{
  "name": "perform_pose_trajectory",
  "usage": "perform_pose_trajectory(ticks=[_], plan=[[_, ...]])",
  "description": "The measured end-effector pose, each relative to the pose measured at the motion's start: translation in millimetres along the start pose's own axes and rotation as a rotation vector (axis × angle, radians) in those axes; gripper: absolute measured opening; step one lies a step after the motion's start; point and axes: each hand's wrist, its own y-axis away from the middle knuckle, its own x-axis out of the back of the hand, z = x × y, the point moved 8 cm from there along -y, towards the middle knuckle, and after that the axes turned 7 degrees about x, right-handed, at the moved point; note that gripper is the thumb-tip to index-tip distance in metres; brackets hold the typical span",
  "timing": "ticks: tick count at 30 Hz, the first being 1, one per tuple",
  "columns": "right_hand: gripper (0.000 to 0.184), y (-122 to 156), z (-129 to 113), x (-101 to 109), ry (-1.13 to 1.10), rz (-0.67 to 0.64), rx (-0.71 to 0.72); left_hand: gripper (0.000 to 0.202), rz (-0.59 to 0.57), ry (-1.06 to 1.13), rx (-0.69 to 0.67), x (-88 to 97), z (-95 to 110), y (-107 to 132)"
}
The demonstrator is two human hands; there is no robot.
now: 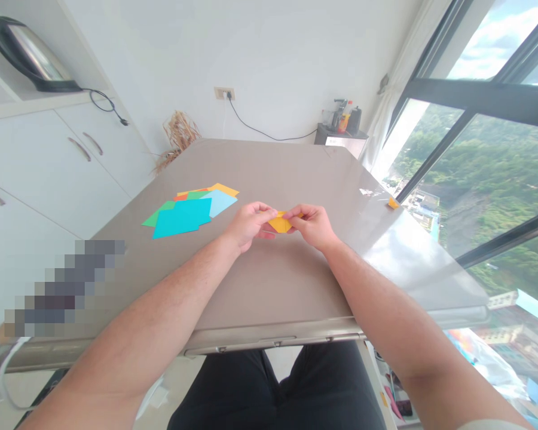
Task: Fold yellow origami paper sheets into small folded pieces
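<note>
Between my two hands is a small folded piece of yellow paper [280, 224], held just above the table. My left hand [250, 225] pinches its left side, thumb along the top edge and other fingers partly underneath. On the opposite side, my right hand [312, 225] grips the paper's upper right corner between thumb and fingers. The fingertips cover both ends of the paper, so its full outline is hidden. To the left of my hands lie overlapping coloured sheets, with a teal sheet [182, 217] on top and a light blue sheet [222, 202] beside it.
The grey-brown table [278, 167] spans the middle. A small yellow-orange paper piece [393, 203] sits near its right edge by the window. A blurred-out patch [67, 286] covers something at the left front. An electric kettle [31, 54] stands on a shelf at upper left.
</note>
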Motion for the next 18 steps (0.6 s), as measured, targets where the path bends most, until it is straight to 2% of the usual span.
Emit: perform_pose_trajectory(ticks=[2,4,8,14,18], plan=[[0.012,-0.1,-1.5,1.4,0.005,0.010,0.012,0.036,-0.069,-0.005,0.018,-2.8,-3.2,-1.9],[0.011,0.4,-4.0,2.4,-0.004,0.010,0.017,0.036,-0.078,0.013,-0.005,-1.4,-2.4,-2.9],[0.010,2.0,-7.6,4.1,-0.052,0.013,-0.006,0.035,-0.029,0.003,-0.088,1.3,5.1,-1.5],[0.030,0.5,-6.0,7.2,-0.060,0.058,-0.033,0.026,0.029,-0.053,-0.191,1.6,11.6,-0.2],[0.032,0.7,-5.5,7.8,-0.064,0.066,-0.080,0.025,0.055,-0.078,-0.222,3.5,12.1,-0.6]])
